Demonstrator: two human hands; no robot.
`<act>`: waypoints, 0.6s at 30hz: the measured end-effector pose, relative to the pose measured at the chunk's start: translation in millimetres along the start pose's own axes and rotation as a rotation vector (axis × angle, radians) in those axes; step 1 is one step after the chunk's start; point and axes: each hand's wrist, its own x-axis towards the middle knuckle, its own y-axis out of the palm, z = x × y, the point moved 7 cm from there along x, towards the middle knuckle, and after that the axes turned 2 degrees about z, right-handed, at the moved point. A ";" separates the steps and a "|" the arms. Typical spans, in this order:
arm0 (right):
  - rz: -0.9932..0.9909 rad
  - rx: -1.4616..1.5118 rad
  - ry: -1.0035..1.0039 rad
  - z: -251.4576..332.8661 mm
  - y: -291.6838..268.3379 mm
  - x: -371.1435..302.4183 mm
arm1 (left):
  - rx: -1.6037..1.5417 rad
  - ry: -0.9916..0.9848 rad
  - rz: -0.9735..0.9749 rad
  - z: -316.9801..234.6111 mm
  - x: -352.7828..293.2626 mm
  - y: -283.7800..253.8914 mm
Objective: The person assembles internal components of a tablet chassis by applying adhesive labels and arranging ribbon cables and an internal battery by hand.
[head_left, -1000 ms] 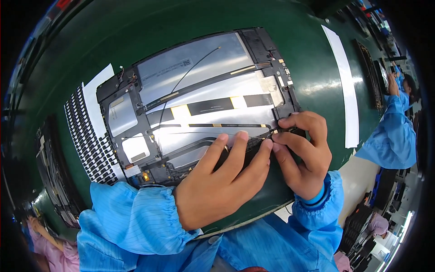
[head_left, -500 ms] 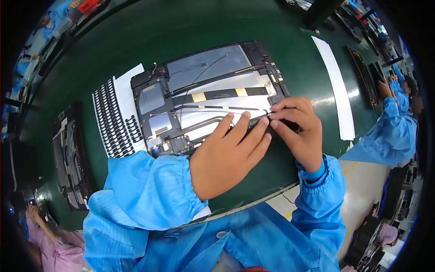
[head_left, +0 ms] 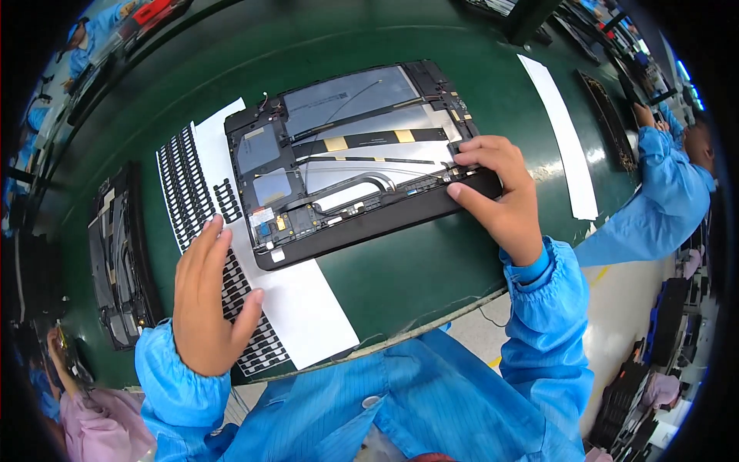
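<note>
An opened tablet [head_left: 362, 240] lies on the table, its batteries, flat cables and circuit board exposed and a thick black bar along its near edge. My right hand [head_left: 504, 196] is curled over the near right corner of the tablet, thumb and fingers on its inner side. Whatever may be under those fingertips is too small to make out. Left of the tablet lies a white sheet of small black stickers [head_left: 185, 177] in rows, with a plain white strip [head_left: 312, 316] beside it, partly under the tablet. My left hand [head_left: 208, 300] hovers over or rests on the sheet, fingers stretched out and nothing in them.
Another opened tablet [head_left: 115, 269] stands farther left on the green table [head_left: 416, 285]. A long white paper strip [head_left: 566, 138] and a dark slim part [head_left: 608, 119] lie to the right. A co-worker's blue sleeve [head_left: 635, 231] reaches in there; a pink-sleeved person [head_left: 100, 423] sits lower left.
My left hand has left the tablet's near edge and moved left to the sticker sheet, uncovering the board and black bar. The right hand's pinch has widened at the tablet's corner.
</note>
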 end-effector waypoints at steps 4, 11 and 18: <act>0.060 -0.118 -0.057 2.4 2.9 1.1 | -0.098 -0.015 0.016 11.5 5.4 12.0; 0.119 -0.098 0.023 -0.5 3.3 0.0 | -0.112 0.032 0.085 10.9 12.1 27.9; 0.093 0.007 0.020 -13.0 -0.3 0.6 | -0.149 0.078 0.080 9.8 15.9 32.5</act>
